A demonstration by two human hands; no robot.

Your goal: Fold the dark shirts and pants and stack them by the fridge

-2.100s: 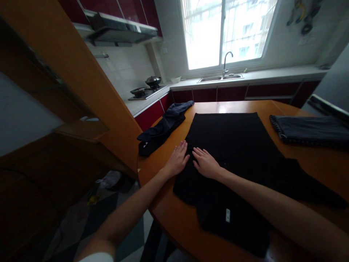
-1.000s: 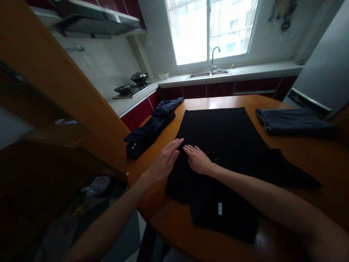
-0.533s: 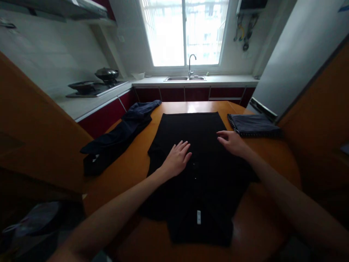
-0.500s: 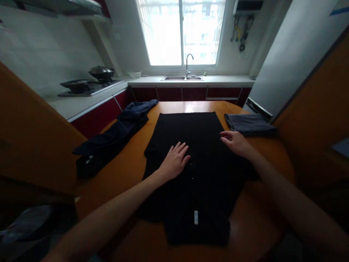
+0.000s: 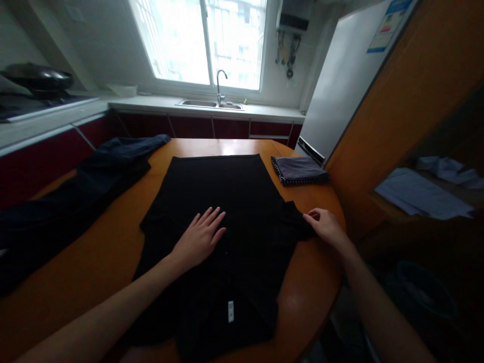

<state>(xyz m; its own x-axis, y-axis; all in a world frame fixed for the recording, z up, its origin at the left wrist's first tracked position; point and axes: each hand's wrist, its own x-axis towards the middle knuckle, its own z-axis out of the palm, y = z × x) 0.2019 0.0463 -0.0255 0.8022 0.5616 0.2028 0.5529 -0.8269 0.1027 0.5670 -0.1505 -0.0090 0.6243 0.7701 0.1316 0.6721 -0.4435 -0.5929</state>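
On the counter (image 5: 317, 262), black top (image 5: 223, 186) lies flat, long axis approx. near-to-far, collar nearest. Its R sleeve (image 5: 297, 226) points sideways to the R hand (image 5: 327, 226), the nearer one, fingers pinched at its edge; L hand (image 5: 198, 239) open, fingers spread mid-top.

white label (image 5: 231, 311): print too small to read | dark blue garment (image 5: 88, 174): cut by left edge | window (image 5: 181, 43): top cut off

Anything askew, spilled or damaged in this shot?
No visible spill or damage. Mildly untidy: dark clothes lie rumpled on the left of the table, unlike the folded grey cloth, and the black sleeve by the right hand looks creased.
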